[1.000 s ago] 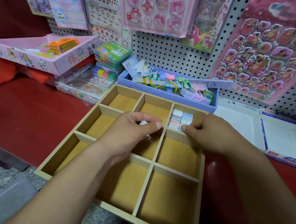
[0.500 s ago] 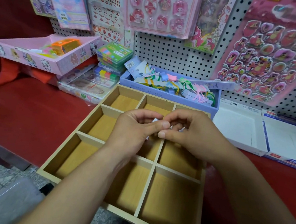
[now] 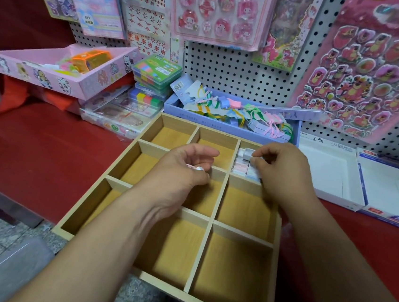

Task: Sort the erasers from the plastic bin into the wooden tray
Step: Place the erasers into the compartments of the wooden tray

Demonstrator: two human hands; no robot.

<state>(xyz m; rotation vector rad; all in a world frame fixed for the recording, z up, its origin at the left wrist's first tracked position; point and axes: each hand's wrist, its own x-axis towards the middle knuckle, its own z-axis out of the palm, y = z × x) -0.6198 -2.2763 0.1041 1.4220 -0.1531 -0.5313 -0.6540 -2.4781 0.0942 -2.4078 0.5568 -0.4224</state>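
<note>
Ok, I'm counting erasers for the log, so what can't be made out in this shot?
Head view only:
- Erasers in the tray's far right compartment: the right hand, pinching one eraser, covers part of the stack, so no count.
- Left hand: curled fingers hide all but a pale bit of what it holds.
- Tray's near right corner: cut off by the bottom edge.

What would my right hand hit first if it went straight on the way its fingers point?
The right hand would probably meet the pale wooden tray's divider just left of the small white eraser it pinches; depth unclear.
</note>
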